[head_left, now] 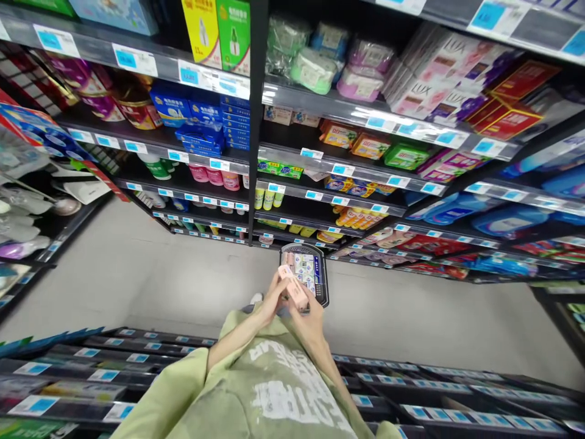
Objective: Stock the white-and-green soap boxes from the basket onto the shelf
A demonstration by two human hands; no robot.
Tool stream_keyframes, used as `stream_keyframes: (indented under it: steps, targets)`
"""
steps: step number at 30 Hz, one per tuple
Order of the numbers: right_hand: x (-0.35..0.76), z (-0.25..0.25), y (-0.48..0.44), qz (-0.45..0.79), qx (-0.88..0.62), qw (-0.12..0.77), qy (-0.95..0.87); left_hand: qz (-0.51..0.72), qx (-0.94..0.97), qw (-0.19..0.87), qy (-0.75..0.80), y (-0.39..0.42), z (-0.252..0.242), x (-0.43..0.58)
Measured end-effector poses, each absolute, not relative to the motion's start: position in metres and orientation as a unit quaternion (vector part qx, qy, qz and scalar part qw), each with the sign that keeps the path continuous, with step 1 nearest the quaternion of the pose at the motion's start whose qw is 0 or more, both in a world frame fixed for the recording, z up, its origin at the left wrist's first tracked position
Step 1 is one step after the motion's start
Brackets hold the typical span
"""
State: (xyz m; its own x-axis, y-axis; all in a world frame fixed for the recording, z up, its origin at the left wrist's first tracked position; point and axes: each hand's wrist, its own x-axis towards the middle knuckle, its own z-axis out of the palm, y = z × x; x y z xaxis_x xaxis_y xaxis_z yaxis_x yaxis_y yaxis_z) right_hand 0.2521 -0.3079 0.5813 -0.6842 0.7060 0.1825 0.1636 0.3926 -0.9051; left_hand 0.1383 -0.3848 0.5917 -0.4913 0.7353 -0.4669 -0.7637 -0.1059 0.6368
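Both of my hands are wrapped around a small pink box (293,286) in front of my body. My left hand (273,297) grips its upper left end, and my right hand (308,314) holds the lower right end. The print on the box is too small to read. Just beyond and below it, a dark shopping basket (325,277) stands at floor level. Several white packs (305,265) with blue and green print lie in the basket, and a pinkish pack (287,260) shows at its left side. My hands cover part of the basket's near side.
Ahead rise tall shelves with blue price tags, holding LUX soap boxes (429,85), wrapped soaps in dishes (315,70), blue boxes (192,113) and blue bottles (512,222). Grey floor (183,280) runs left and right. Another shelf unit (105,375) stands close behind me.
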Motion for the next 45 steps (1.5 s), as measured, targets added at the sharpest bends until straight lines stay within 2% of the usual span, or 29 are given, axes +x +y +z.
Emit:
stream_keyframes:
  steps: [5, 11, 29, 45]
  targets:
    - [0.246, 0.588, -0.304, 0.665, -0.419, 0.327, -0.525, 0.697, 0.065, 0.502, 0.508, -0.395, 0.589, 0.128]
    - [0.238, 0.593, -0.310, 0.744, -0.459, 0.316, -0.369, 0.679, 0.082, 0.514, 0.517, -0.401, 0.581, 0.125]
    - [0.237, 0.595, -0.312, 0.758, -0.466, 0.293, -0.350, 0.674, 0.063, 0.466, 0.570, -0.402, 0.576, 0.121]
    - [0.238, 0.595, -0.312, 0.751, -0.482, 0.287, -0.348, 0.683, 0.052, 0.473, 0.555, -0.402, 0.577, 0.122]
